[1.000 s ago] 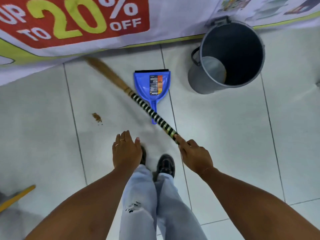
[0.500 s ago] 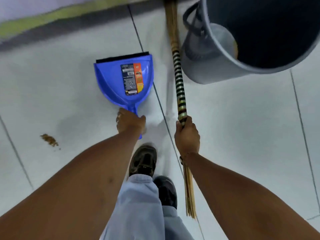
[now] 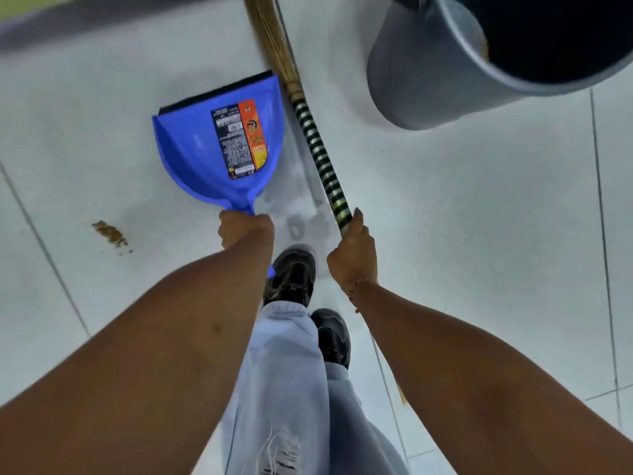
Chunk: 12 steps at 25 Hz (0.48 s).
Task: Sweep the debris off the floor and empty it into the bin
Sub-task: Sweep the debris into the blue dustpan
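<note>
Head view: blue dustpan, sticker text seemingly illegible.

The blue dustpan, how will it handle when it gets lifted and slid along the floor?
The dustpan looks like thin moulded plastic, so probably light and stiff. On the glossy floor tiles it would likely slide easily. The left hand grips only its handle, so it may tilt.

Both bare arms reach forward and down. The left hand is closed in a fist; the right hand is likewise clenched, thumb up.
</note>
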Available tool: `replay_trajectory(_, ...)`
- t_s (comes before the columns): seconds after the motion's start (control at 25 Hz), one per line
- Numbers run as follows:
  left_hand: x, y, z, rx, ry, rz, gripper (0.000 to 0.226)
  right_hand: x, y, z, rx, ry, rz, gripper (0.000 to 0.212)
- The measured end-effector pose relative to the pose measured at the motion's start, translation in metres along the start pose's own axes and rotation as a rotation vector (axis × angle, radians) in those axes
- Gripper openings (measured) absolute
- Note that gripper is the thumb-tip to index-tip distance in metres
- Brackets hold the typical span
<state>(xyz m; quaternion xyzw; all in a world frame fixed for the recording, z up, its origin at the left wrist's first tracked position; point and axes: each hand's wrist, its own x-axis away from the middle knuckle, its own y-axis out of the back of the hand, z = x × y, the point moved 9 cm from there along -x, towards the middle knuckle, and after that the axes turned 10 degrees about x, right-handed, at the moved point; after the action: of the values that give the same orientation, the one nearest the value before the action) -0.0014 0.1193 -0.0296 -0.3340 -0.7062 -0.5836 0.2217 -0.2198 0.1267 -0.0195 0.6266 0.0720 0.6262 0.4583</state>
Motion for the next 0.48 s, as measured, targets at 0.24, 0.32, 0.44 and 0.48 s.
replay_trajectory(0.24, 0.079, 0.191, 0.09, 0.324, 0.136, -0.098, 0.045, 0.155, 0.051, 0.084, 0.137, 0.068, -0.059, 0.049)
replay_trajectory(0.32, 0.088, 0.222, 0.147, 0.234, 0.181, -0.158, 0.043, 0.192, 0.031, 0.083, 0.099, 0.055, -0.025, 0.035)
replay_trajectory(0.44, 0.095, 0.243, 0.183, 0.149, 0.15, -0.156, 0.047, 0.206, 0.007, 0.083, 0.125, 0.049, 0.076, 0.037)
replay_trajectory(0.48, 0.093, 0.245, 0.176, 0.176, 0.119, -0.152, 0.049, 0.203, 0.008, 0.094, 0.123, 0.065, 0.084, 0.048)
